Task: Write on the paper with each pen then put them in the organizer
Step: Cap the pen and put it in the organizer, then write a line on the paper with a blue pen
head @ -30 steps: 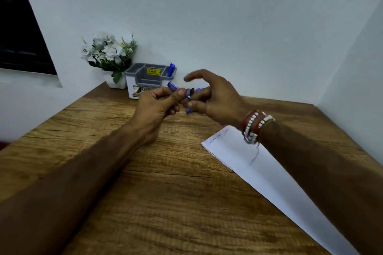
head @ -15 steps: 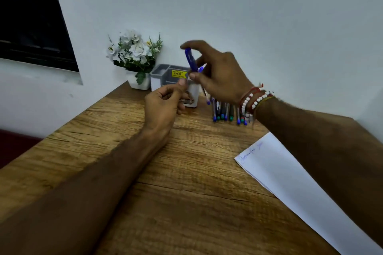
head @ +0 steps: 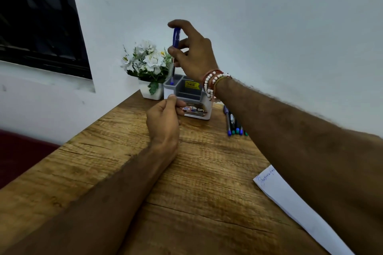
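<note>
My right hand [head: 191, 54] holds a blue pen [head: 176, 37] upright above the grey and white organizer [head: 191, 97] at the table's far edge. The pen's lower end reaches into the organizer's back left compartment. My left hand [head: 163, 118] rests on the table against the organizer's front left corner, fingers curled, thumb touching its rim. Several more pens [head: 234, 122] lie in a row on the table just right of the organizer, partly hidden under my right forearm. The white paper [head: 290, 201] with a line of writing lies at the right.
A white pot of white flowers [head: 148, 66] stands directly left of the organizer, against the wall. The wooden table [head: 196, 182] ends at the wall behind and drops off on the left. A dark window [head: 37, 16] is at upper left.
My right hand has carried the blue pen up and over to the organizer, turning it upright. My left hand let go of the pen and moved to the organizer's front corner. The view shifted closer.
</note>
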